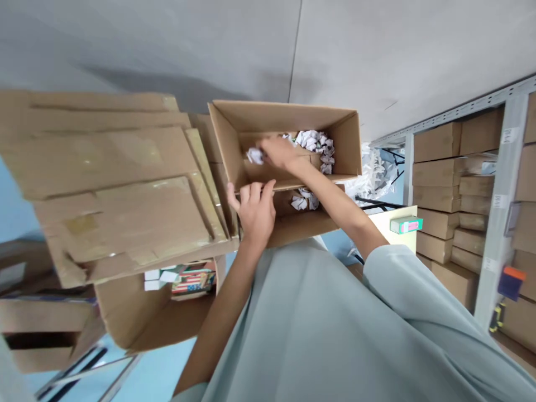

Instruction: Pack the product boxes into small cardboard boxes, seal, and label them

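Note:
An upright cardboard box [287, 109] stands open against the wall, with crumpled white paper [316, 142] bunched toward its right end. Reaching inside it, my right hand [278, 152] is closed on a wad of crumpled paper [254, 156] near the left end. My left hand [253, 212] has its fingers hooked over the near rim of that box at its left corner. Directly below, a second open box [304, 231] holds more crumpled paper [305, 200]; my right forearm passes over it.
Flattened cardboard [138, 162] is stacked at the left. Under it, an open carton [167, 326] contains small boxes [195, 281]. A green box [406, 224] sits to the right, near clear plastic packing [372, 173]. Metal shelving [498, 206] with cartons lines the right side.

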A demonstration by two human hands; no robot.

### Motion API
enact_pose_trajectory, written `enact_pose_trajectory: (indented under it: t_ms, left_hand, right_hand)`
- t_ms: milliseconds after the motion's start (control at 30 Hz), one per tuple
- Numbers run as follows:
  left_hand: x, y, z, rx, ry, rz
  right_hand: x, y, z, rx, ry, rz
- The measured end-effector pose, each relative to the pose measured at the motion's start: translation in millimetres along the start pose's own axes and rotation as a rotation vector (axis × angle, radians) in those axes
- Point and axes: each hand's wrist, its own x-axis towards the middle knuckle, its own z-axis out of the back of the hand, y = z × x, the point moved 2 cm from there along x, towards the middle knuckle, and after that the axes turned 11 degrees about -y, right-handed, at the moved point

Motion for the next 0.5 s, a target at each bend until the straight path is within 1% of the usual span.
enact_pose_trajectory:
  t_ms: [33, 67, 133, 200, 233, 267, 300, 333, 367, 400, 467, 500]
  left_hand:
    - [1, -1, 0.5, -0.018, 0.012, 0.014]
    - [2, -1, 1.1, -0.034, 0.022, 0.025]
    - [5, -1, 1.8, -0.06, 0.046, 0.039]
    - [7, -1, 2.1, -0.078, 0.061, 0.041]
    - [8, -1, 2.2, -0.085, 0.061, 0.042]
    - [8, -1, 2.3, -0.091, 0.058, 0.042]
    - [8, -1, 2.4, -0.096, 0.053, 0.042]
    - [8, -1, 2.6, -0.1, 0.05, 0.042]
    - [7, -1, 2.8, -0.104, 0.052, 0.04]
    - [7, -1, 3.2, -0.106, 0.059, 0.035]
    - [7, -1, 4.1, -0.108, 0.073, 0.022]
    - [8, 0, 4.5, -0.109, 0.074, 0.015]
  right_hand:
    - [-10, -3, 11, 0.0, 0.002, 0.008]
    - [-25, -5, 24, 0.019, -0.039, 0.03]
    - [-69, -10, 54, 0.039, -0.236, -0.042]
    - [-128, -13, 77, 0.074, -0.422, -0.135]
    - [-158, -13, 82, 0.094, -0.498, -0.182]
    - [-187, -14, 83, 0.114, -0.548, -0.22]
    - [-213, -13, 78, 0.127, -0.566, -0.259]
    - [-234, -12, 69, 0.129, -0.557, -0.299]
    - [-250, -11, 58, 0.127, -0.501, -0.328]
    - [-261, -8, 45, 0.125, -0.413, -0.338]
    - [-273, -5, 23, 0.112, -0.223, -0.327]
    - [-275, -5, 16, 0.095, -0.161, -0.32]
